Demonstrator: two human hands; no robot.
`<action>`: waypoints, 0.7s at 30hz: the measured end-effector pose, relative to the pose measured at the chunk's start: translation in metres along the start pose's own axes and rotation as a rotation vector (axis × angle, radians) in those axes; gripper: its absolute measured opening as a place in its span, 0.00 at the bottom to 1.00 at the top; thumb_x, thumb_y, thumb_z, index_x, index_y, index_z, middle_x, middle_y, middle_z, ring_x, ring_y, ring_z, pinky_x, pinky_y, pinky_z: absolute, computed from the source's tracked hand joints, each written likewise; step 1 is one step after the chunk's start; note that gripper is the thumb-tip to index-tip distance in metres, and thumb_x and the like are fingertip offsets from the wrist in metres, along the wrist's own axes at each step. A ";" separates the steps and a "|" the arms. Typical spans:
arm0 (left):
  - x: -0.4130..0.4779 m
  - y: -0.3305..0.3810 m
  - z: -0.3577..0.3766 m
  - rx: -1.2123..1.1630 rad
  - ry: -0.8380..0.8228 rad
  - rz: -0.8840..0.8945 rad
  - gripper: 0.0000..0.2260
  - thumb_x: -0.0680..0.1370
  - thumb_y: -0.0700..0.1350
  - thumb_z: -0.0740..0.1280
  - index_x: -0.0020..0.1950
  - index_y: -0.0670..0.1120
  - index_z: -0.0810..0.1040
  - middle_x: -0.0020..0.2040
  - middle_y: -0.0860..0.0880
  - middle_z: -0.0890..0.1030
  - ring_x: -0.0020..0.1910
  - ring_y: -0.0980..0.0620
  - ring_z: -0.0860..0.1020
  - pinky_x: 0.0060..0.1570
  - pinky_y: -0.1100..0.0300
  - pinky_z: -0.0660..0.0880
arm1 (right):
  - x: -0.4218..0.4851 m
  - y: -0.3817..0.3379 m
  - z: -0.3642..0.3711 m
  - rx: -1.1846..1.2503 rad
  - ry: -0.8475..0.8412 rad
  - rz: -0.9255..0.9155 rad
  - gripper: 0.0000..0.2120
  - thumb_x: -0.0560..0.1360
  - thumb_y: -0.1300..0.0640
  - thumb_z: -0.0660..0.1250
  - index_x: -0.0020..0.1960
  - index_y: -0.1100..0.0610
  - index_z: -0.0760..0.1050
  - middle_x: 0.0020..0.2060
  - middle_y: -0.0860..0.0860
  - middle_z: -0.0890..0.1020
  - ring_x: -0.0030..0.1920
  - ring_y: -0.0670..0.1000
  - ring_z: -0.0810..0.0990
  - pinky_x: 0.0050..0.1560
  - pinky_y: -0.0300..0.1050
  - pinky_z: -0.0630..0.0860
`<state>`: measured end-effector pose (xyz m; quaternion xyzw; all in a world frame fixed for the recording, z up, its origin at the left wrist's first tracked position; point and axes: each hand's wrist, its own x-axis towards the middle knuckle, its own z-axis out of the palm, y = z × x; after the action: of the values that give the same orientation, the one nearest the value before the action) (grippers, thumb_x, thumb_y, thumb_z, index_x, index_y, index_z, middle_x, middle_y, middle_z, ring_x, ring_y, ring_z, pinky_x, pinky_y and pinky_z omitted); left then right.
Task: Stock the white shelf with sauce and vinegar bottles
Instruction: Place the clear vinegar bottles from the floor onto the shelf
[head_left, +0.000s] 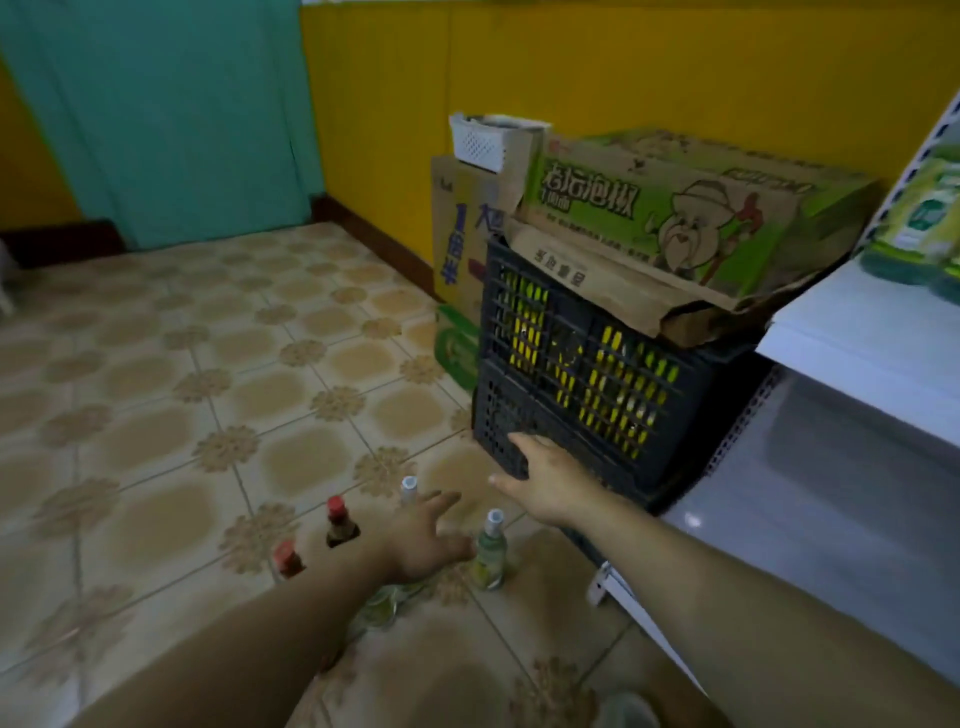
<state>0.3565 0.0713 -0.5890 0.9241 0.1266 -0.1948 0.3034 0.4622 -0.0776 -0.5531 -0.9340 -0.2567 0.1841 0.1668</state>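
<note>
Several small bottles stand on the tiled floor. Two dark sauce bottles with red caps, one (340, 524) behind the other (287, 559), stand left of my left forearm. A clear bottle with a silver cap (408, 489) pokes up behind my left hand (423, 538), which hovers open over the group with fingers spread. A green-labelled vinegar bottle (489, 552) stands just right of that hand. My right hand (543, 475) is open in front of the black crate, holding nothing. The white shelf (852, 332) is at the right.
A black plastic crate (576, 384) holding yellow-labelled goods sits against the shelf, with a green cardboard box (670, 218) on top. More cartons (462, 244) and a white basket (480, 143) stand behind it by the yellow wall. Green bottles (924, 223) stand on the shelf.
</note>
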 end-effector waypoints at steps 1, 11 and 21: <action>0.010 -0.006 0.008 -0.016 -0.024 -0.014 0.36 0.76 0.59 0.64 0.79 0.50 0.51 0.79 0.48 0.52 0.77 0.47 0.54 0.72 0.54 0.58 | 0.010 0.007 0.014 0.008 -0.025 0.011 0.35 0.79 0.40 0.61 0.79 0.50 0.52 0.77 0.51 0.58 0.75 0.55 0.61 0.69 0.50 0.64; 0.150 -0.059 0.090 -0.149 -0.150 -0.125 0.38 0.75 0.48 0.70 0.78 0.44 0.52 0.77 0.45 0.57 0.75 0.48 0.59 0.64 0.64 0.60 | 0.113 0.101 0.129 0.176 -0.165 0.202 0.39 0.76 0.41 0.66 0.79 0.53 0.51 0.77 0.52 0.59 0.75 0.56 0.62 0.68 0.49 0.65; 0.249 -0.100 0.162 -0.277 -0.175 -0.183 0.43 0.71 0.43 0.74 0.78 0.48 0.51 0.71 0.43 0.69 0.67 0.43 0.70 0.66 0.51 0.68 | 0.178 0.129 0.212 0.379 -0.183 0.253 0.22 0.76 0.54 0.69 0.68 0.53 0.70 0.63 0.52 0.77 0.62 0.55 0.75 0.57 0.45 0.71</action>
<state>0.4979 0.0790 -0.8690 0.8376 0.2090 -0.2817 0.4188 0.5674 -0.0404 -0.8369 -0.8902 -0.1127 0.3323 0.2905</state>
